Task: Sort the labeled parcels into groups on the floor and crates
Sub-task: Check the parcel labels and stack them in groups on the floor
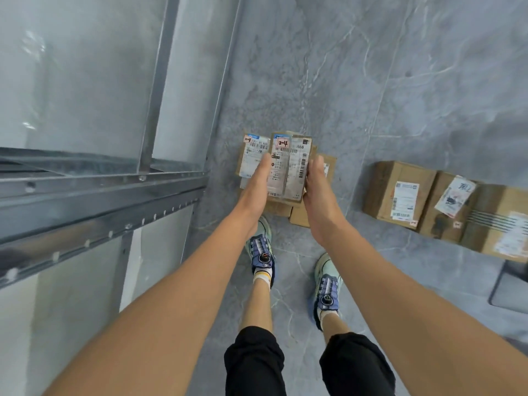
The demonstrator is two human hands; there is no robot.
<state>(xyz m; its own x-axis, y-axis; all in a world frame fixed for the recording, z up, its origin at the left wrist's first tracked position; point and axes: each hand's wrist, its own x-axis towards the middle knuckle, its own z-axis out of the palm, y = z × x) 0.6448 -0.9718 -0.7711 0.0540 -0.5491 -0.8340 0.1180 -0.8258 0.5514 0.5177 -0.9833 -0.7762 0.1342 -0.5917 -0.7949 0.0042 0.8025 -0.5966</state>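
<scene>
Three boxes (400,192) sit grouped right; left hand (255,192) and right hand (315,190) clasp the 2-4 parcel (288,167) over another pile (250,160).

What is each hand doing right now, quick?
The left hand grips the left edge of the parcel marked 2-4.
The right hand grips the right edge of the same parcel.

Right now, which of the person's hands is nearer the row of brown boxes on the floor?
Right. The right hand holds the edge of the 2-4 parcel facing the row of boxes; the left hand holds the opposite edge, farther away.
</scene>
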